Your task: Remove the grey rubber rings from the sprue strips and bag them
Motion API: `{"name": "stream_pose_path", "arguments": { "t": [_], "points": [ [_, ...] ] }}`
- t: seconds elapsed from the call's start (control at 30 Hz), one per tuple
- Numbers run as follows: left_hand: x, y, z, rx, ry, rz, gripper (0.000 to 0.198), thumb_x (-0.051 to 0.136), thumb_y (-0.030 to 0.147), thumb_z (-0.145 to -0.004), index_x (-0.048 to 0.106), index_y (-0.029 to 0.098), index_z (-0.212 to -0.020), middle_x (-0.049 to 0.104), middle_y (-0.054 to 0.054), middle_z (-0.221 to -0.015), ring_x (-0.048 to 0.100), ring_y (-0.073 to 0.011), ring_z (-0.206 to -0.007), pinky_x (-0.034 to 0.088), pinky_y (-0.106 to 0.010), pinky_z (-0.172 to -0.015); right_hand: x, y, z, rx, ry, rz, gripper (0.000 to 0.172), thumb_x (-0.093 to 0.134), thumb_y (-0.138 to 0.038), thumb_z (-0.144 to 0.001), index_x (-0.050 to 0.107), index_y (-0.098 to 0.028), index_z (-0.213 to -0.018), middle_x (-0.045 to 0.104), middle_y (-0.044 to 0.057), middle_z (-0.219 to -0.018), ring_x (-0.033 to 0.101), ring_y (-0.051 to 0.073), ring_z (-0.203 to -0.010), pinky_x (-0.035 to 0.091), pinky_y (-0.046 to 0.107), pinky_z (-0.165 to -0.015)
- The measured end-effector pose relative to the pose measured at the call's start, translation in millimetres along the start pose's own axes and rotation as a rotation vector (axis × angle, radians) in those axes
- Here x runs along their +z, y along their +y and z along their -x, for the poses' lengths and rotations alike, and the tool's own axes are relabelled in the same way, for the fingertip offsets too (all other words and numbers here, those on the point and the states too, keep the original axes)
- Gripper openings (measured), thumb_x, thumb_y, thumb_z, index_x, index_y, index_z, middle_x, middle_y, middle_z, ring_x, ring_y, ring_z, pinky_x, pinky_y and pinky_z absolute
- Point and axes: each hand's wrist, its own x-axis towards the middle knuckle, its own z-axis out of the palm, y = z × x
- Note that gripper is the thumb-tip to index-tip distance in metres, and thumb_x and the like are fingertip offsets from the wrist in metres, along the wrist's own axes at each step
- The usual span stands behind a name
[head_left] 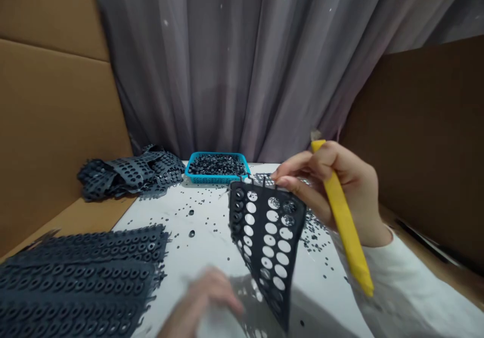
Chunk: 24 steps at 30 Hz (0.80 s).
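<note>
My right hand [340, 186] pinches the top edge of a black rubber sheet [260, 232] between thumb and fingertips. The sheet hangs tilted, with rows of round holes through it and a few rings still in place along its left edge. A yellow craft knife [345, 222] is also held in my right hand, its short blade pointing up and away from the sheet. My left hand [207, 297] is low in the middle, left of the hanging sheet and apart from it; motion blurs its fingers, and I cannot tell their shape.
Black rubber sheets full of rings [75, 282] lie at the near left. A heap of punched-out sheets [132, 171] sits behind them. A blue basket [217, 178] of small black rings stands at the back. Black bits dot the white table [181, 262]; cardboard walls [53, 116] flank it.
</note>
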Motion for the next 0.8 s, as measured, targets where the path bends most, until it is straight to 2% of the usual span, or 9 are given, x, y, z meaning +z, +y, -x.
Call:
{"name": "stream_pose_path", "arguments": {
  "t": [0.07, 0.1, 0.13, 0.23, 0.33, 0.43, 0.6, 0.7, 0.8],
  "points": [
    [-9.7, 5.9, -18.0, 0.082, 0.174, -0.061, 0.078, 0.073, 0.031, -0.066, 0.032, 0.043, -0.132, 0.032, 0.001, -0.142, 0.021, -0.0277, -0.133, 0.017, -0.043, -0.109, 0.4, -3.3, -5.6, -0.001, -0.007, -0.054, 0.038, 0.067, -0.017, -0.076, 0.031, -0.024, -0.064, 0.066, -0.001, -0.073, 0.063, 0.013, -0.061, 0.05, 0.025, -0.051],
    [-13.3, 9.7, -31.2, 0.188, 0.349, -0.139, 0.085, 0.075, 0.03, -0.064, 0.028, 0.039, -0.134, 0.027, -0.001, -0.145, 0.018, -0.0287, -0.134, 0.014, -0.044, -0.109, 0.5, -5.8, -7.5, -0.008, -0.015, -0.078, 0.038, 0.067, -0.017, -0.075, 0.031, -0.023, -0.064, 0.066, -0.001, -0.073, 0.063, 0.012, -0.061, 0.05, 0.025, -0.051],
    [-15.5, 14.0, -45.7, 0.273, 0.387, -0.218, 0.092, 0.078, 0.028, -0.059, 0.028, 0.032, -0.135, 0.024, -0.005, -0.145, 0.017, -0.0313, -0.134, 0.013, -0.045, -0.11, 0.5, -8.8, -8.9, -0.018, -0.023, -0.097, 0.038, 0.067, -0.016, -0.075, 0.031, -0.023, -0.064, 0.066, -0.002, -0.072, 0.063, 0.012, -0.06, 0.05, 0.024, -0.051],
    [-12.2, 25.1, -81.7, 0.434, 0.207, -0.313, 0.071, 0.078, 0.029, -0.058, 0.049, 0.019, -0.122, 0.045, -0.013, -0.13, 0.034, -0.0342, -0.125, 0.021, -0.045, -0.107, -1.8, -18.1, -12.3, -0.046, -0.025, -0.119, 0.039, 0.066, -0.012, -0.074, 0.031, -0.024, -0.065, 0.065, -0.003, -0.071, 0.063, 0.011, -0.06, 0.05, 0.023, -0.05],
    [1.7, 24.8, -88.1, 0.301, 0.03, -0.216, 0.034, 0.067, 0.034, -0.072, 0.063, 0.017, -0.101, 0.064, -0.011, -0.099, 0.052, -0.0306, -0.103, 0.036, -0.045, -0.096, -6.3, -12.0, -21.7, -0.057, -0.003, -0.084, 0.038, 0.065, -0.011, -0.074, 0.031, -0.024, -0.066, 0.064, -0.002, -0.073, 0.063, 0.012, -0.063, 0.05, 0.024, -0.054],
    [15.8, 7.1, -72.5, 0.08, -0.024, -0.023, 0.03, 0.065, 0.036, -0.074, 0.065, 0.017, -0.096, 0.067, -0.009, -0.094, 0.057, -0.0277, -0.096, 0.041, -0.043, -0.09, -3.7, 27.9, -34.2, -0.006, -0.081, -0.015, 0.036, 0.065, -0.015, -0.074, 0.031, -0.023, -0.066, 0.064, 0.0, -0.076, 0.063, 0.014, -0.068, 0.049, 0.026, -0.058],
    [22.3, -41.7, -56.1, -0.115, 0.116, 0.158, 0.044, 0.068, 0.038, -0.07, 0.056, 0.017, -0.108, 0.062, -0.012, -0.104, 0.056, -0.0259, -0.099, 0.041, -0.042, -0.092, 38.0, 137.9, -19.7, 0.202, -0.421, 0.065, 0.029, 0.059, -0.023, -0.074, 0.03, -0.022, -0.066, 0.063, 0.0, -0.07, 0.058, 0.014, -0.064, 0.045, 0.028, -0.061],
    [14.9, -55.9, -46.8, -0.17, 0.212, 0.012, 0.07, 0.069, 0.032, -0.068, 0.039, 0.025, -0.131, 0.039, -0.013, -0.136, 0.043, -0.0297, -0.118, 0.033, -0.044, -0.1, 70.0, 182.6, 7.3, 0.25, -0.422, 0.085, 0.024, 0.054, -0.024, -0.075, 0.032, -0.022, -0.065, 0.061, 0.0, -0.067, 0.057, 0.015, -0.062, 0.043, 0.028, -0.062],
    [2.7, -46.7, -30.0, -0.278, 0.179, -0.28, 0.08, 0.069, 0.026, -0.065, 0.033, 0.031, -0.137, 0.015, -0.005, -0.15, 0.016, -0.035, -0.134, 0.016, -0.05, -0.108, 88.1, 195.4, 30.3, 0.259, -0.368, 0.09, 0.023, 0.057, -0.03, -0.074, 0.036, -0.021, -0.07, 0.062, 0.004, -0.079, 0.058, 0.018, -0.074, 0.042, 0.032, -0.071]
  ]
}}
